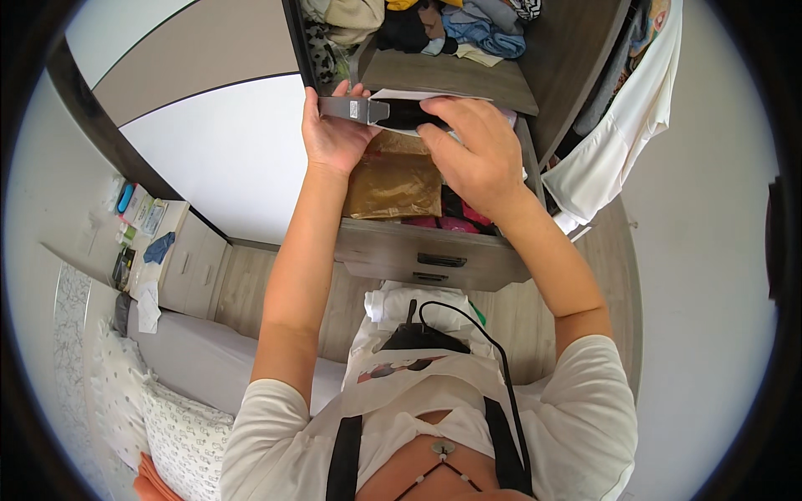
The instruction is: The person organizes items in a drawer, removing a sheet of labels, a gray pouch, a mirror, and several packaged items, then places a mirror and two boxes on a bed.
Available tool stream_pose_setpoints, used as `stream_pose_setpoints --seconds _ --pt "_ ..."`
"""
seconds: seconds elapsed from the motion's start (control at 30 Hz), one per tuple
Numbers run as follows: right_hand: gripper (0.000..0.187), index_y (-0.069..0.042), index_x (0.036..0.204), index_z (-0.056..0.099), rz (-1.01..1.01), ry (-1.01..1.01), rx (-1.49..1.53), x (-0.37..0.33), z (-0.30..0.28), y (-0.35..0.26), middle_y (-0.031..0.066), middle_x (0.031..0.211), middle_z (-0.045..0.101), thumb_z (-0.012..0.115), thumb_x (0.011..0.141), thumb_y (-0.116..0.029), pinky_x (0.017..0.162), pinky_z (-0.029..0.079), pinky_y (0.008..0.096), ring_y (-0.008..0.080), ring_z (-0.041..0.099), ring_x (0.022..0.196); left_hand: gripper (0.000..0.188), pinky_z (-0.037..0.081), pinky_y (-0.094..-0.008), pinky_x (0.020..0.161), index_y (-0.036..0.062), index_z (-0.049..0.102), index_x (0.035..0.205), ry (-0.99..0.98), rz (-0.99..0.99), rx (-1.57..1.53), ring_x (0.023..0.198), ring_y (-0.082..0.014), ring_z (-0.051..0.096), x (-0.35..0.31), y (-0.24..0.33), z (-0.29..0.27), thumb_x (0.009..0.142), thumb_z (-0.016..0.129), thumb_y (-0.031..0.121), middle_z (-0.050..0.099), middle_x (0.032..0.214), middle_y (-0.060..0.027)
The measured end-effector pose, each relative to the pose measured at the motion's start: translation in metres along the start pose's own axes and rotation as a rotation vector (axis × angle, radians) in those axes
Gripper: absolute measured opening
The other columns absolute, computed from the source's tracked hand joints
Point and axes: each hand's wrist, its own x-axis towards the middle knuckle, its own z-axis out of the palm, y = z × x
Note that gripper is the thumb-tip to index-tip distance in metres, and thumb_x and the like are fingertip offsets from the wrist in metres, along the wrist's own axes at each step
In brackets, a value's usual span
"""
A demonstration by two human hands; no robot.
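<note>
Above an open drawer I hold a slim box (347, 108) with a grey end, a small label, white edges and a dark middle. My left hand (334, 138) supports the grey end from below, palm up, with fingertips showing behind it. At the other end my right hand (483, 154) has its thumb and fingers at the dark part, curled over the white edges. Whether the dark part is an opening or a thing inside the box, I cannot tell. Beneath lies a brownish see-through plastic package (394, 185) in the wooden drawer (393, 238). Pink and dark cloth (455, 219) lies beside it.
Folded and heaped clothes (480, 29) fill the wardrobe shelf behind the drawer. White cloth (614, 134) hangs at the right. A sliding door (225, 138) stands on the left. Lower left are a bedside cabinet (188, 263) with small items and a bed with pillows (180, 417).
</note>
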Motion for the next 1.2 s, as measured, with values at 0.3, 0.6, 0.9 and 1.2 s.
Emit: stream_pose_setpoints --seconds 0.3,0.6,0.9,1.2 --pt "0.029 -0.002 0.087 0.061 0.163 -0.218 0.06 -0.015 -0.005 -0.008 0.0076 0.106 0.058 0.059 0.058 0.003 0.081 0.043 0.0368 0.0261 0.05 0.1 0.05 0.03 -0.0472 0.092 0.0067 0.046 0.109 0.045 0.188 0.153 0.102 -0.0219 0.045 0.004 0.004 -0.005 0.085 0.044 0.05 0.05 0.107 -0.0076" --pt "0.033 0.0 0.098 0.058 0.445 -0.442 0.249 -0.057 -0.011 0.023 0.0102 0.112 0.054 0.06 0.065 -0.001 0.089 0.038 0.0366 0.0293 0.045 0.105 0.053 0.026 -0.0486 0.095 0.0123 0.041 0.12 -0.091 0.354 0.62 0.111 -0.0206 0.038 0.006 -0.007 -0.007 0.085 0.047 0.051 0.041 0.12 -0.0048" --pt "0.037 -0.002 0.118 0.052 1.129 -0.371 1.118 -0.047 -0.037 0.058 0.0066 0.121 0.05 0.054 0.083 -0.009 0.096 0.031 0.0272 0.0141 0.044 0.111 0.027 0.042 -0.0238 0.077 0.0036 0.056 0.102 -0.114 0.338 0.698 0.082 -0.011 0.054 -0.002 -0.016 0.002 0.086 0.057 0.026 0.06 0.093 -0.0039" --pt "0.026 0.002 0.1 0.06 1.444 0.256 0.761 -0.044 -0.042 0.061 0.0068 0.096 0.059 0.065 0.074 0.001 0.068 0.043 0.0166 0.008 0.054 0.077 0.029 0.043 -0.0279 0.08 0.0044 0.057 0.1 0.02 0.202 0.548 0.088 -0.0147 0.055 0.006 -0.006 -0.007 0.085 0.059 0.029 0.06 0.097 -0.0055"
